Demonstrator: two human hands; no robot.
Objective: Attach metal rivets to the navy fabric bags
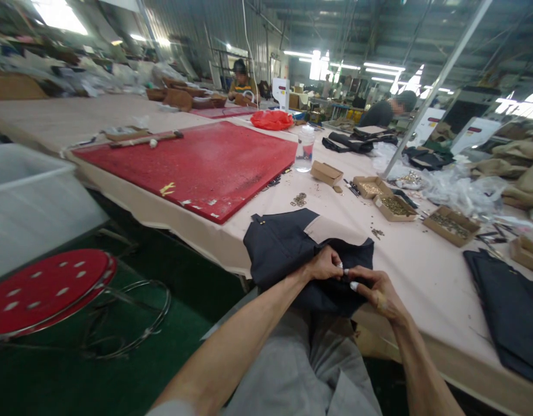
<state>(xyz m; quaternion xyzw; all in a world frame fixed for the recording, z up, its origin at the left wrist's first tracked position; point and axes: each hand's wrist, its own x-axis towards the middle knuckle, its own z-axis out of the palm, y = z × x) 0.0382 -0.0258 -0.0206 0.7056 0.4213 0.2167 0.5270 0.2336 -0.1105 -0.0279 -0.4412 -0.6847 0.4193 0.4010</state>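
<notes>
A dark navy fabric piece (283, 242) with a beige panel (331, 230) on its upper side lies over the table edge and partly on my lap. My left hand (325, 264) pinches the fabric near its folded opening. Close against it, my right hand (381, 293) also grips the fabric with thumb and forefinger. White wrapping covers some of my fingertips. Whatever small part may sit between the fingertips is too small to make out. A tiny metal fitting (261, 222) shows at the fabric's left corner.
Small metal rings (299, 200) and cardboard boxes of metal parts (394, 208) lie beyond the fabric. A red board (205, 162), a clear plastic jar (305, 150) and folded dark fabric (509, 306) share the table. A red stool (49, 283) stands left. Two people sit farther back.
</notes>
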